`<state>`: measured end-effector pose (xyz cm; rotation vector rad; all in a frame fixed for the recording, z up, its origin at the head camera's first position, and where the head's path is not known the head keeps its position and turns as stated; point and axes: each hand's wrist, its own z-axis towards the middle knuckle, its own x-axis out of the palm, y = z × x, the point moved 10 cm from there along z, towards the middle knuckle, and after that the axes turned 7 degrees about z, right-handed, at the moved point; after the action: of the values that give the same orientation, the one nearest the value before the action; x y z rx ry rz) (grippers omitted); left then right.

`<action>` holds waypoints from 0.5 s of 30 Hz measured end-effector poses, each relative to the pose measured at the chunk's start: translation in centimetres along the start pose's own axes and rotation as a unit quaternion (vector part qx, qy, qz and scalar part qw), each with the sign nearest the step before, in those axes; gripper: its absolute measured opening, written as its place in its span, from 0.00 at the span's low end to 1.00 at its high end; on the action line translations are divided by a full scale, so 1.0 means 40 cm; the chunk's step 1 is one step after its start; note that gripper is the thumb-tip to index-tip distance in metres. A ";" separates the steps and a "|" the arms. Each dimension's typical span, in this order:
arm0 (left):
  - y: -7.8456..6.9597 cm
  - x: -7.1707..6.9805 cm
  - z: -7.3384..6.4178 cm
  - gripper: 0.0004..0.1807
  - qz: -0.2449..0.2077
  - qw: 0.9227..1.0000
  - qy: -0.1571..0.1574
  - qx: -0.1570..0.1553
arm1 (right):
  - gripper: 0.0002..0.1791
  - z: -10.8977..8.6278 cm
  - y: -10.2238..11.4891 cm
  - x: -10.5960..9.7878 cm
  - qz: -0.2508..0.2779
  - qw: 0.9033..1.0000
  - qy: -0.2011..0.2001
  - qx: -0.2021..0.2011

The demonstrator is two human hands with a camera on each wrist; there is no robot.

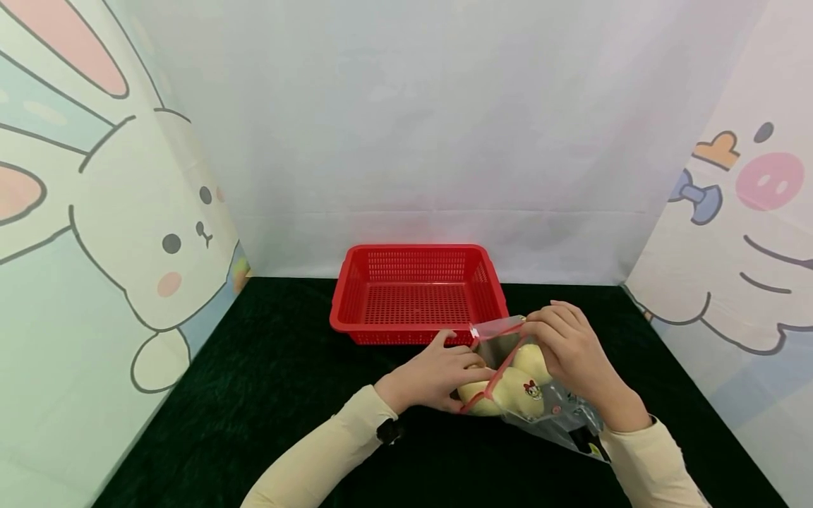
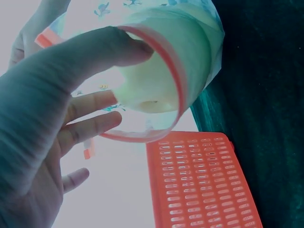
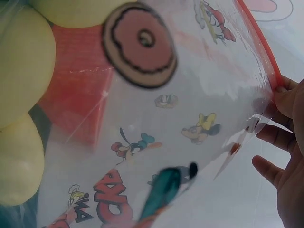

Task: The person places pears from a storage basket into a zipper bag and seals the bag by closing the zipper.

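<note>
A clear zip bag [image 1: 552,420] with red edging and cartoon prints lies between both hands, its mouth spread toward the left. Inside sits a pale yellow thing [image 1: 513,391] with rounded lobes; its kind cannot be told. My right hand [image 1: 571,353] pinches the upper side of the bag's mouth; in the right wrist view this right hand [image 3: 289,137] is at the red edge. At the mouth is my left hand [image 1: 435,374], fingers spread. The left wrist view has the thumb of that left hand [image 2: 52,114] across the red rim [image 2: 178,80], other fingers extended beside the opening.
A red perforated plastic basket [image 1: 416,328] stands just behind the bag on the dark green cloth [image 1: 267,395]. Its front right corner is close to the bag's mouth. Cartoon-printed sheets [image 1: 432,141] wall the cloth at the back and both sides.
</note>
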<state>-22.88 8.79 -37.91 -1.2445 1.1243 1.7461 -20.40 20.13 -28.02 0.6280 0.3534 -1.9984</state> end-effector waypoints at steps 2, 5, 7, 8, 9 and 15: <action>0.003 -0.002 -0.006 0.38 -0.015 1.000 0.004 -0.004 | 0.23 0.000 0.001 0.001 0.001 1.000 -0.002 -0.002; 0.005 -0.006 -0.016 0.38 -0.030 0.999 0.007 -0.009 | 0.23 0.000 0.002 0.003 0.000 1.000 -0.004 -0.004; 0.005 -0.010 -0.024 0.37 -0.034 0.999 0.004 -0.008 | 0.23 0.001 0.004 0.004 0.001 1.000 -0.005 -0.006; 0.006 -0.012 -0.027 0.37 -0.035 0.999 0.001 -0.007 | 0.23 0.001 0.004 0.005 0.001 1.000 -0.005 -0.007; 0.006 -0.014 -0.031 0.36 -0.035 0.999 -0.002 -0.005 | 0.23 0.002 0.004 0.005 0.002 1.000 -0.006 -0.008; 0.018 -0.013 -0.058 0.32 -0.032 0.999 -0.020 0.002 | 0.22 0.003 0.004 0.006 0.007 1.000 -0.007 -0.010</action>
<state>-22.56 6.35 -37.59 -1.2242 1.0535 1.7123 -20.38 19.80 -28.04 0.6017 0.3599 -1.9834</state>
